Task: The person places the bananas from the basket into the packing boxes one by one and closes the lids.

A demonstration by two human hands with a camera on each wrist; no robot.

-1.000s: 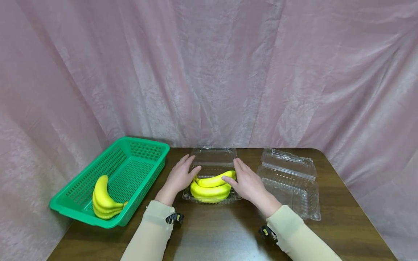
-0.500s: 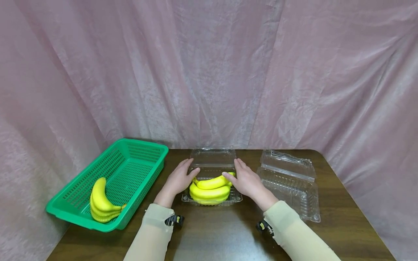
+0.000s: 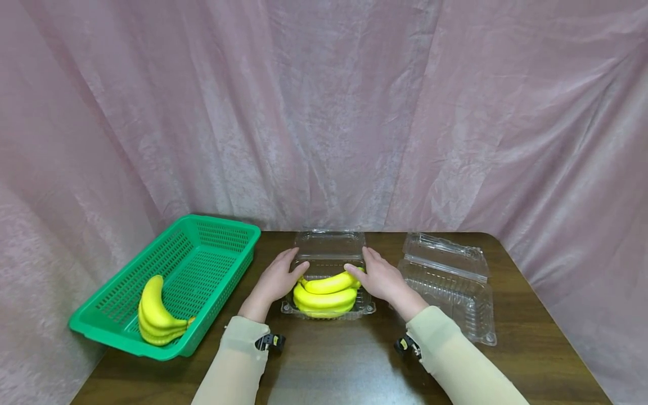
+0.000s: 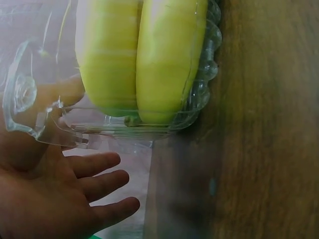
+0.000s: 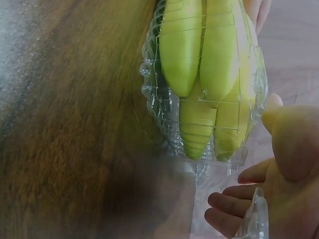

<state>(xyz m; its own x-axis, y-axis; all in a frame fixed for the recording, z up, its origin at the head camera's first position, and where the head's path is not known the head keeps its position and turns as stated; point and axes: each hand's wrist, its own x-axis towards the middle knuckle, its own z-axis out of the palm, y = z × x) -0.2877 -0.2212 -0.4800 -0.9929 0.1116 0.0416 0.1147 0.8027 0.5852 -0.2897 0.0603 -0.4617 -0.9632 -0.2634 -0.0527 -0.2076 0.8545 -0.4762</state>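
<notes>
The person's bare left hand (image 4: pixel 52 191) extends three spread fingers beside a clear, ribbed plastic container (image 4: pixel 211 64); its thumb shows through the transparent wall, contact unclear. Two smooth yellow bananas (image 4: pixel 169 64) lie side by side inside. A brown wood-grain tabletop (image 4: pixel 269 124) fills the right side of the view.

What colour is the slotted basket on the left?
The basket is solid green, rim and slotted walls alike; the head view shows it best.
</notes>
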